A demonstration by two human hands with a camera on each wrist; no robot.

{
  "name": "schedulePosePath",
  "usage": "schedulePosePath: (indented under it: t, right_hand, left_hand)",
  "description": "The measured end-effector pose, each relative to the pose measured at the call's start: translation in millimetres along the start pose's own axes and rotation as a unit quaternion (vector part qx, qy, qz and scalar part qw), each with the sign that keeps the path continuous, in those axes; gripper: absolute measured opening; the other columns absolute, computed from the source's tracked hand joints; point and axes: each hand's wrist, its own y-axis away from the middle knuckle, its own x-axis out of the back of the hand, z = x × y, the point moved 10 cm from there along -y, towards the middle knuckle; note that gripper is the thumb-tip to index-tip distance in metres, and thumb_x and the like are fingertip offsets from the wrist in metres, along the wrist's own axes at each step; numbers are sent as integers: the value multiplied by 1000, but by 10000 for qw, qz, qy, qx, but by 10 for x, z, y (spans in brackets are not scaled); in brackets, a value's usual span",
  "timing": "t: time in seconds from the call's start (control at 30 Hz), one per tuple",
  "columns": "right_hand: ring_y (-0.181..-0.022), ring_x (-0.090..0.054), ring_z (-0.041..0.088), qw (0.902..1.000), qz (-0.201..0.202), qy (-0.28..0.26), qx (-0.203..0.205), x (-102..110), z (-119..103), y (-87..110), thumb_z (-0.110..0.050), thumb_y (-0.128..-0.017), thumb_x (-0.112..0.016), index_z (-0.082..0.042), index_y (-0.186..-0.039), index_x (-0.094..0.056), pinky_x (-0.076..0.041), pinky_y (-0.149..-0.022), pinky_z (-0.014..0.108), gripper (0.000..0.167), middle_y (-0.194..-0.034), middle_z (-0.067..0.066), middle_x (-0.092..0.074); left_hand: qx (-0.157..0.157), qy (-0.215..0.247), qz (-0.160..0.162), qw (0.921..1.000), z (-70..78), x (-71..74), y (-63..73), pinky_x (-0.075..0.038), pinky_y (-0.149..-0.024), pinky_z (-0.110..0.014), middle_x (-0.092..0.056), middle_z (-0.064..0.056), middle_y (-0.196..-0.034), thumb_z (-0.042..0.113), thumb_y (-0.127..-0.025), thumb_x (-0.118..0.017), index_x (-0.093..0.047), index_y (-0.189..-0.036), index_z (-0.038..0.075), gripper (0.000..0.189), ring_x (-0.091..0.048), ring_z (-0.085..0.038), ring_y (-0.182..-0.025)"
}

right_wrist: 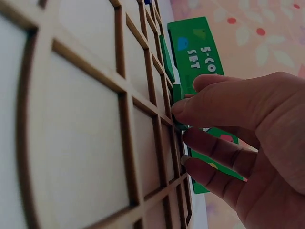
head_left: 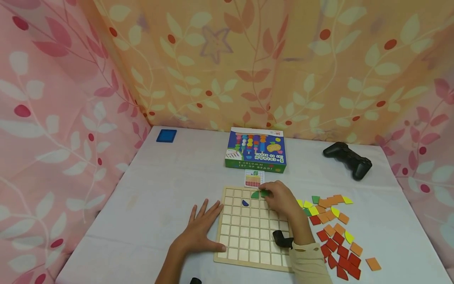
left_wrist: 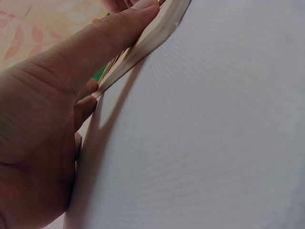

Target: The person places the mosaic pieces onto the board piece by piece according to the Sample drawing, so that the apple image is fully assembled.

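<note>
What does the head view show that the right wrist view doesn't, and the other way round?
Only the head view: the black game controller, the flat blue square, the loose red, orange and yellow tiles beside the pale wooden grid board, and the person's left hand, spread at the board's edge.

Only the right wrist view: the palm side of the right hand.

Both: that hand pinching a flat green piece, the board, and the cardboard box with green sides beyond it.
</note>
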Motion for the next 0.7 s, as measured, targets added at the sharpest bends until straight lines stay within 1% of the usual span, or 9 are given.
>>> schedulePosePath:
  t: [0.1,0.3,0.43,0.53,0.7]
  right_hand:
    - [-99,-60,25,10000,-12,-1,15,-11,-21,1,6,-83,-69,-6,-115,-75,-52,-91,46,34,-112,7,-72]
    - [-105,-62,27,9999,-132,-9,-107,-13,-34,9,2,-84,-71,-5,-117,-74,-51,-95,48,34,-114,8,-71]
    - [-101,-64,28,9997,-169,-34,-193,0,-22,24,2,-86,-70,-5,-117,-73,-51,-94,50,32,-109,7,-72]
    - [-93,-64,25,9995,-192,-107,-230,3,-11,31,3,-88,-68,-5,-116,-73,-53,-91,48,29,-104,5,-73]
    - [-88,-62,20,9988,-204,-320,-298,53,46,46,2,-91,-65,-6,-115,-73,-54,-88,44,26,-101,4,-73]
  left_hand:
    - [-17,19,27,10000,0,5,0,9,-116,-59,-19,3,-166,79,-60,-77,-27,-161,22,126,3,-29,-153]
    - [17,3,24,10000,-13,-9,-2,10,-116,-59,-20,3,-165,80,-60,-76,-27,-160,23,126,3,-28,-153]
    - [53,-5,4,10000,-21,-24,-3,10,-116,-59,-20,4,-165,81,-59,-76,-27,-160,24,126,3,-28,-153]
    - [42,31,11,10000,-17,-19,-3,10,-116,-59,-20,4,-165,80,-59,-77,-27,-160,24,126,3,-28,-153]
    - [12,73,35,10000,-9,-3,-1,10,-115,-60,-21,3,-165,77,-59,-79,-28,-160,23,126,3,-29,-153]
